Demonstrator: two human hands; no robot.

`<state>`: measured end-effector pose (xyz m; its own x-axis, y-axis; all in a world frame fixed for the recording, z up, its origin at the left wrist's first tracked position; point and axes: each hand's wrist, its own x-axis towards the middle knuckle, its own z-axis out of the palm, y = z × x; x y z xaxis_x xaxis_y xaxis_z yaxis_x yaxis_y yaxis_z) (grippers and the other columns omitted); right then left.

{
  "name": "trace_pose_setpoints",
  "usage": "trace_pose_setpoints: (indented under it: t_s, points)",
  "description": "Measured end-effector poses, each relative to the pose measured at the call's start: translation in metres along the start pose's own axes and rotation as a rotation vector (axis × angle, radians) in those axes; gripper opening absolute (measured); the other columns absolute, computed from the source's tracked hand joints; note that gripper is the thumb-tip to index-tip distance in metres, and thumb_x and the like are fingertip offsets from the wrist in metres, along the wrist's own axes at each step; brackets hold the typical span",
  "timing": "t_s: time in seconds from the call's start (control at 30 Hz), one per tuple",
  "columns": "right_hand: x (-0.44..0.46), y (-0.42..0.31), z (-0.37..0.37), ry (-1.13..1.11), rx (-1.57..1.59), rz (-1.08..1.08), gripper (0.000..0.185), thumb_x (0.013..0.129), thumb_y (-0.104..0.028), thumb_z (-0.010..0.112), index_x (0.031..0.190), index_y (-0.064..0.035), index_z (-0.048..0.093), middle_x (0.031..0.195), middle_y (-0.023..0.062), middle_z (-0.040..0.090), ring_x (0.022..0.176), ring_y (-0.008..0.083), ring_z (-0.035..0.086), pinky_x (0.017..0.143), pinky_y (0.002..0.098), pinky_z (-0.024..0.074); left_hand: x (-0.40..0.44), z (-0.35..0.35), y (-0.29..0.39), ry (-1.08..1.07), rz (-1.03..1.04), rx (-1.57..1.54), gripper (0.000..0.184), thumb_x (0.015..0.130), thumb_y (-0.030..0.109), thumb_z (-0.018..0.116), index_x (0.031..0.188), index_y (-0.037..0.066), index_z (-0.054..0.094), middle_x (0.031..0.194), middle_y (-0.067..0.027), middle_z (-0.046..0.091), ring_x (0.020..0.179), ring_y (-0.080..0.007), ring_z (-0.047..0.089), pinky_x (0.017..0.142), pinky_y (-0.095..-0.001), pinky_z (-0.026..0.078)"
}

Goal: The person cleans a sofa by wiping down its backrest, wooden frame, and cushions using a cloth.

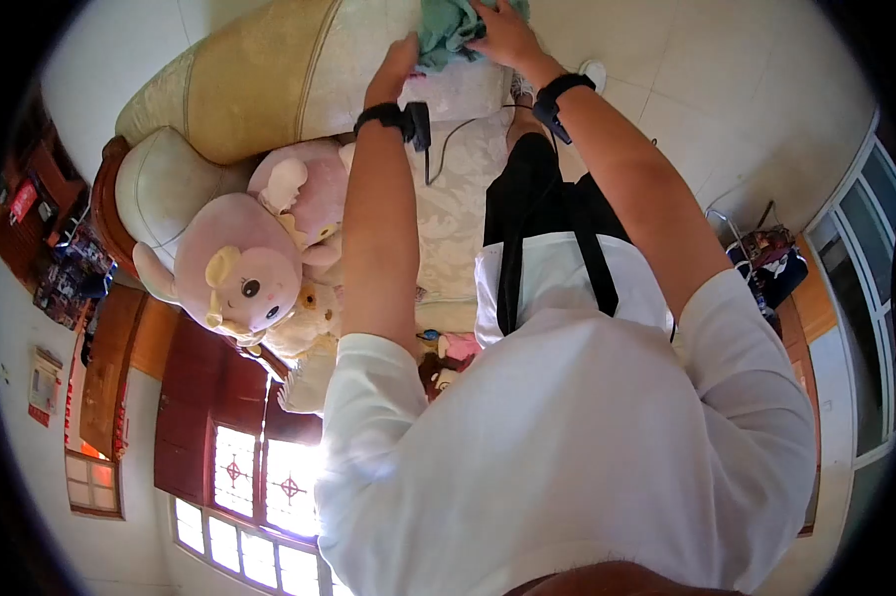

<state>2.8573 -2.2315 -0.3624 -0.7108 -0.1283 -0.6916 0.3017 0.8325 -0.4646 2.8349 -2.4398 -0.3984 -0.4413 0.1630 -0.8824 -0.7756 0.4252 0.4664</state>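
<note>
A crumpled green cloth lies at the top edge of the view, over the end of the pale sofa. My left hand is at the cloth's left side, its fingers partly hidden by the cloth and blurred. On the cloth's right side, my right hand has its fingers spread over the fabric, touching it. Each wrist wears a black band, and a dark cable runs from the left one across the sofa.
Large pink plush toys and a cream plush rest on the sofa at left. Its rounded arm and wooden trim stand beyond. A bag hangs at the right near a glass door.
</note>
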Motion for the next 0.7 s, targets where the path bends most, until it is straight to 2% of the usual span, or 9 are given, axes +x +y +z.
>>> trace_pose_setpoints:
  t_s: [0.1, 0.2, 0.27, 0.33, 0.4, 0.5, 0.53, 0.6, 0.7]
  points:
    - [-0.010, -0.012, 0.029, 0.238, -0.147, -0.039, 0.067, 0.077, -0.034, 0.073, 0.136, -0.0136, 0.049, 0.133, 0.0179, 0.051, 0.114, 0.0339, 0.057, 0.089, 0.0440, 0.0505, -0.012, -0.005, -0.037, -0.042, -0.044, -0.012, 0.053, 0.098, 0.047, 0.038, 0.105, 0.000, 0.062, 0.089, -0.0063, 0.063, 0.081, -0.0207, 0.057, 0.078, -0.0364, 0.049]
    - [-0.024, -0.018, 0.045, 0.100, -0.301, -0.167, 0.066, 0.071, -0.026, 0.075, 0.133, -0.0204, 0.054, 0.117, 0.0177, 0.056, 0.108, 0.0348, 0.060, 0.084, 0.0437, 0.0535, -0.025, -0.007, -0.062, 0.036, 0.186, 0.210, 0.043, 0.093, 0.036, 0.046, 0.102, -0.003, 0.061, 0.088, -0.0149, 0.064, 0.076, -0.0240, 0.058, 0.075, -0.0362, 0.052]
    - [-0.033, -0.009, 0.047, -0.022, -0.183, -0.281, 0.061, 0.071, -0.018, 0.072, 0.130, -0.0127, 0.056, 0.117, 0.0167, 0.055, 0.106, 0.0372, 0.058, 0.086, 0.0468, 0.0508, -0.042, -0.019, -0.080, 0.098, 0.206, 0.199, 0.030, 0.090, 0.025, 0.054, 0.106, 0.002, 0.063, 0.091, -0.0160, 0.066, 0.078, -0.0228, 0.060, 0.081, -0.0345, 0.051]
    - [-0.032, 0.006, 0.046, 0.088, -0.038, -0.304, 0.060, 0.071, -0.020, 0.073, 0.128, -0.0133, 0.058, 0.112, 0.0173, 0.056, 0.104, 0.0375, 0.059, 0.086, 0.0472, 0.0506, -0.052, -0.037, -0.081, 0.283, 0.339, 0.216, 0.026, 0.087, 0.019, 0.059, 0.107, 0.004, 0.065, 0.090, -0.0164, 0.068, 0.082, -0.0230, 0.064, 0.081, -0.0347, 0.051]
    - [-0.020, 0.005, 0.025, 0.414, 0.024, -0.153, 0.058, 0.071, -0.017, 0.071, 0.127, -0.0081, 0.057, 0.115, 0.0202, 0.052, 0.107, 0.0408, 0.054, 0.088, 0.0473, 0.0486, -0.041, -0.075, -0.084, 0.543, 0.473, 0.069, 0.026, 0.086, 0.015, 0.061, 0.109, 0.004, 0.065, 0.093, -0.0168, 0.069, 0.084, -0.0235, 0.066, 0.081, -0.0338, 0.051]
    - [0.010, 0.011, 0.000, 0.619, 0.062, -0.168, 0.055, 0.073, -0.014, 0.069, 0.126, -0.0037, 0.056, 0.122, 0.0242, 0.045, 0.112, 0.0434, 0.048, 0.092, 0.0483, 0.0462, -0.035, -0.104, -0.092, 0.887, 0.477, 0.409, 0.029, 0.089, 0.021, 0.059, 0.111, 0.004, 0.064, 0.105, -0.0197, 0.065, 0.098, -0.0331, 0.062, 0.087, -0.0405, 0.048]
    - [0.011, 0.010, 0.003, 0.614, 0.059, -0.168, 0.055, 0.073, -0.014, 0.069, 0.126, -0.0037, 0.056, 0.122, 0.0242, 0.045, 0.112, 0.0434, 0.048, 0.092, 0.0483, 0.0462, -0.024, -0.129, -0.087, 1.044, 0.466, 0.642, 0.030, 0.090, 0.023, 0.057, 0.112, 0.004, 0.063, 0.109, -0.0207, 0.064, 0.103, -0.0369, 0.059, 0.089, -0.0434, 0.047]
    - [0.042, 0.008, -0.014, 0.619, 0.049, -0.219, 0.054, 0.074, -0.011, 0.065, 0.126, 0.0000, 0.052, 0.126, 0.0248, 0.039, 0.114, 0.0427, 0.047, 0.096, 0.0472, 0.0451, 0.013, -0.173, -0.105, 1.270, 0.417, 0.558, 0.038, 0.093, 0.026, 0.053, 0.126, 0.008, 0.057, 0.128, -0.0210, 0.054, 0.122, -0.0397, 0.045, 0.103, -0.0492, 0.035]
    - [0.065, 0.003, -0.018, 0.543, 0.053, -0.251, 0.056, 0.076, -0.011, 0.063, 0.129, -0.0007, 0.049, 0.132, 0.0261, 0.037, 0.121, 0.0441, 0.042, 0.099, 0.0495, 0.0419, 0.011, -0.147, -0.087, 1.391, 0.390, 0.435, 0.039, 0.093, 0.027, 0.051, 0.128, 0.009, 0.056, 0.130, -0.0202, 0.053, 0.124, -0.0389, 0.044, 0.104, -0.0502, 0.034]
